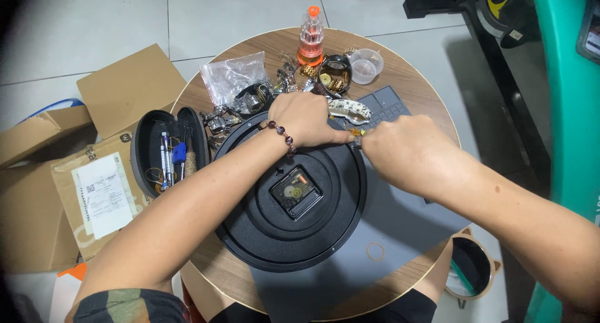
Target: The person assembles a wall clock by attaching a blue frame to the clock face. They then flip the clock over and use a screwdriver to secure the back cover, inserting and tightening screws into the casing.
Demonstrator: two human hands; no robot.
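Head view: a round black wall clock lies face down on a grey mat that covers part of a round wooden counter. The clock's back is up, with its small square movement open near the middle, showing brass-coloured gears.

The left hand, with a bead bracelet on the wrist, rests on the upper rim of the clock, its fingers curled down toward the edge. The right hand sits just beside it at the clock's upper right rim, fingers closed in a pinch around something small and yellowish between the two hands; what it is cannot be told.

Behind the hands the counter carries a clear plastic bag, an orange and clear screwdriver set standing upright, a small clear cup, a watch and a heap of small metal parts. A loose rubber band lies on the mat near the clock's lower right.

At the counter's left edge an open oval case holds pens and small tools. Cardboard boxes lie on the tiled floor to the left.
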